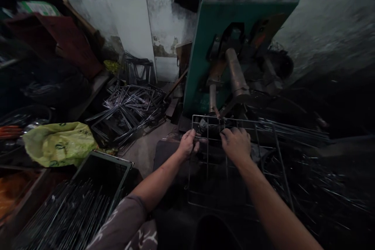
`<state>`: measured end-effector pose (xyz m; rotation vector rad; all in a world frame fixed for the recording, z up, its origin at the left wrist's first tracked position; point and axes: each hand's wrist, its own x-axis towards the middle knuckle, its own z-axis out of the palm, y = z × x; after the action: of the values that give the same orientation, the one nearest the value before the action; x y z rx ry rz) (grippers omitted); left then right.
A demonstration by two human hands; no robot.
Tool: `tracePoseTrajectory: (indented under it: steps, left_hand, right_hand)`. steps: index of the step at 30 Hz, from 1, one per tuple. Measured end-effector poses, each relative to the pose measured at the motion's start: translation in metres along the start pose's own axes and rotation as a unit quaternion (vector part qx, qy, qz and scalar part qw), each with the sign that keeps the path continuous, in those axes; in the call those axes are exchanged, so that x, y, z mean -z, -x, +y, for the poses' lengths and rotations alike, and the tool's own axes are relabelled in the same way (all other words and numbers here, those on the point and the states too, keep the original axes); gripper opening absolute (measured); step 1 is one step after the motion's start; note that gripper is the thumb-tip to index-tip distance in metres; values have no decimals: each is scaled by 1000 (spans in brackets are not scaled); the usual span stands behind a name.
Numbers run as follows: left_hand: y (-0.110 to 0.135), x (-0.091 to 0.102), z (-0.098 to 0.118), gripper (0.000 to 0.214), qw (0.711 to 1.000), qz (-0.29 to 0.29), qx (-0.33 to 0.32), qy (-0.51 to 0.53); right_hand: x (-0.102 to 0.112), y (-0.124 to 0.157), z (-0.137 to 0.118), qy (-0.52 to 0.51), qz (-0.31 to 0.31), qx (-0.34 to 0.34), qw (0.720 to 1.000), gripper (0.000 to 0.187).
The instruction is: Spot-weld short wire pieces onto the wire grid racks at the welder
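A wire grid rack (265, 152) lies flat in front of me under the arm of a green machine (205, 50). My left hand (188, 143) is closed on the rack's left edge wire. My right hand (236, 143) is closed over wires in the middle of the rack's far end, just below the machine's metal cylinder (236, 73) and its lower electrode tip. Both forearms reach forward over the rack.
A pile of bent wire frames (129, 107) lies on the floor to the left. A yellow-green plastic bag (58, 142) sits nearer left, beside a tray of straight rods (73, 207). Loose rods (316, 187) are heaped at right. Walls stand close behind the machine.
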<state>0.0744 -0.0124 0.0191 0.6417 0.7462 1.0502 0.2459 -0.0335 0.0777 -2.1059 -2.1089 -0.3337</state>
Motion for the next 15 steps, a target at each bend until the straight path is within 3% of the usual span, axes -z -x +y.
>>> tracePoseTrajectory:
  steps: [10,15]
  left_hand:
    - [3,0,4,54,999,18,5,-27]
    - [1,5,11,55,997,9,41,-63]
  right_hand:
    - [3,-1,-3,-16,-21,-11,1000,19]
    - [5,-1,-8,-20,-37,-22,999,19]
